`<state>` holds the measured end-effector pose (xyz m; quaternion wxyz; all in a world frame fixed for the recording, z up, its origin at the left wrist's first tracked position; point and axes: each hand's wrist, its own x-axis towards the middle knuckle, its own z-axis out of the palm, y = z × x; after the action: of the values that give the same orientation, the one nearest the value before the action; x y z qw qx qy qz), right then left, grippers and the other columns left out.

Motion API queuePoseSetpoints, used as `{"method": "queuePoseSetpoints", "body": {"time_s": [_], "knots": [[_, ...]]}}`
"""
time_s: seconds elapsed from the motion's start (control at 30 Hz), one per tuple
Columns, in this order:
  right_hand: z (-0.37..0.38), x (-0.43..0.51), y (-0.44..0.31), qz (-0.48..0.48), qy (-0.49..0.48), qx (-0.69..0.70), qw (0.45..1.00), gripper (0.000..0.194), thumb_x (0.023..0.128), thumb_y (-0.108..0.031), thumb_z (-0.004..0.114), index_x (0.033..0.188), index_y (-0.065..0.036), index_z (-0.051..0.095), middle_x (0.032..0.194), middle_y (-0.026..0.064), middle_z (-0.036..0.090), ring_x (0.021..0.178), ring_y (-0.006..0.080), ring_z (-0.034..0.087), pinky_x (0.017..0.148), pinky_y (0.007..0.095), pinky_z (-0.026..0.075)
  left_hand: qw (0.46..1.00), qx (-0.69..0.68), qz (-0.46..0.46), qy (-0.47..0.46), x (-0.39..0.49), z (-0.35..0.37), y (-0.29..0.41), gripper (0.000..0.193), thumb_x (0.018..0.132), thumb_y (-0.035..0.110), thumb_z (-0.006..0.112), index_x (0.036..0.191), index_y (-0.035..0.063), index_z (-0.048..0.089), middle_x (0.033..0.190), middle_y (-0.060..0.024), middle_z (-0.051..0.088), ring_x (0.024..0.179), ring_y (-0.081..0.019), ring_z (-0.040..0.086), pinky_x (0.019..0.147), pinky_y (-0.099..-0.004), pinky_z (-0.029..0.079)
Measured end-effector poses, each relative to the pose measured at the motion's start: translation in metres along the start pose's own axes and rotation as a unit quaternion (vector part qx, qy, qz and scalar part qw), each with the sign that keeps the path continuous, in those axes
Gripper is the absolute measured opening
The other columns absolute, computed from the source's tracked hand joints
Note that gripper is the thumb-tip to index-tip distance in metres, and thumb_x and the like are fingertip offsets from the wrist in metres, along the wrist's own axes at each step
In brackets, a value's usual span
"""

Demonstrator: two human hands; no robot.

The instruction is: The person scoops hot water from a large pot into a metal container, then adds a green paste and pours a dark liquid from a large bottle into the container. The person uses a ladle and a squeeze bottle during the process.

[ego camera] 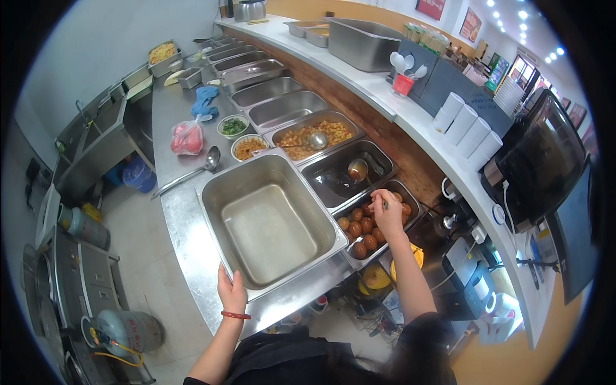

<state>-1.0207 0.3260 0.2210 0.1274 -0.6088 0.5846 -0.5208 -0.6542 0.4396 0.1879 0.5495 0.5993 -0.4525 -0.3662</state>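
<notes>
My left hand [232, 290] grips the near left rim of a large, deep steel pan [269, 226], which rests on the steel counter [192, 231] with some clear liquid apparently in it. My right hand [385, 209] is closed on the handle of a ladle [357, 171], whose bowl holds brown liquid. That bowl is over a steel pan of dark liquid [332, 179]. Under my right hand a narrower pan holds several brown eggs [366, 224]. Beyond lies a pan of diced food in sauce [337, 131], with another ladle [317, 140] in it.
A loose ladle [212, 159], bagged red items [187, 138], bowls of chopped greens [234, 126] and shredded food [249, 147], and blue gloves [204, 101] lie left of the pans. A white raised shelf [356, 96] bounds the right. Gas cylinders [127, 332] stand on the floor.
</notes>
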Motion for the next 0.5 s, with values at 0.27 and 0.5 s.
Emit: {"method": "queuePoseSetpoints", "body": {"time_s": [0.27, 0.5], "knots": [[0.027, 0.016, 0.022, -0.089, -0.048, -0.163, 0.981, 0.008, 0.081, -0.001, 0.046, 0.085, 0.001, 0.053, 0.073, 0.0151, 0.054, 0.060, 0.0224, 0.058, 0.055, 0.0308, 0.046, 0.999, -0.040, -0.015, -0.001, 0.000, 0.001, 0.005, 0.044, 0.083, 0.001, 0.043, 0.123, -0.0101, 0.029, 0.119, -0.0175, 0.044, 0.109, -0.0206, 0.043, 0.094, -0.0290, 0.032], [0.035, 0.015, 0.012, 0.019, -0.014, -0.049, 0.999, 0.014, 0.084, -0.005, 0.041, 0.083, 0.001, 0.053, 0.072, 0.0137, 0.057, 0.061, 0.0196, 0.060, 0.056, 0.0282, 0.048, 1.000, -0.009, 0.020, 0.007, -0.001, 0.001, 0.007, 0.044, 0.081, -0.002, 0.042, 0.124, -0.0072, 0.031, 0.117, -0.0178, 0.046, 0.108, -0.0217, 0.044, 0.093, -0.0294, 0.033]]}}
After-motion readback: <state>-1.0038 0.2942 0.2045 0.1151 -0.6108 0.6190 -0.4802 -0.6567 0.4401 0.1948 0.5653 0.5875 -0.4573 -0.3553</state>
